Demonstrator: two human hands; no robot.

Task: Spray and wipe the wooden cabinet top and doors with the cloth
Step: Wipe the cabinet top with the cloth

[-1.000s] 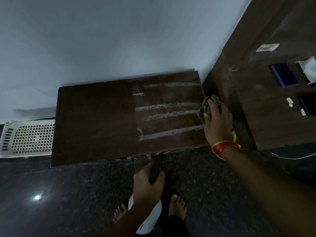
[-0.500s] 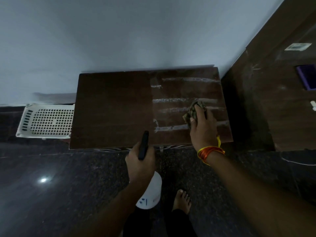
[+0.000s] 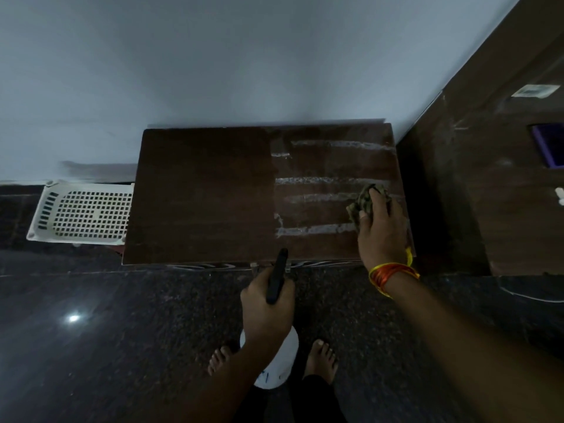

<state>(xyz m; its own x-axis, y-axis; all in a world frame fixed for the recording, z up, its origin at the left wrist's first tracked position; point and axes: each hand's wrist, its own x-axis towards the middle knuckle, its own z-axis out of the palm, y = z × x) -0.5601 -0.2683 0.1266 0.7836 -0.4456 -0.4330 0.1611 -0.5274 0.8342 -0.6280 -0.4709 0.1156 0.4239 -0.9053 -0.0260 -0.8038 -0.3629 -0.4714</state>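
At right of centre our right hand [image 3: 381,230] presses the bunched cloth [image 3: 364,203] onto the streaked cabinet top [image 3: 207,193], while lower centre our left hand [image 3: 267,303] grips the spray bottle [image 3: 276,361].

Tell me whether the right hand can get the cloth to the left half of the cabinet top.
Probably yes: the right hand presses the cloth on the cabinet top, whose left half is bare.

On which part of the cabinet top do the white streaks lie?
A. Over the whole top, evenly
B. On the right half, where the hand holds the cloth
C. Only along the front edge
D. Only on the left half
B: the white streaks cross the right half of the cabinet top, where the right hand presses the cloth; the left half looks plain dark.
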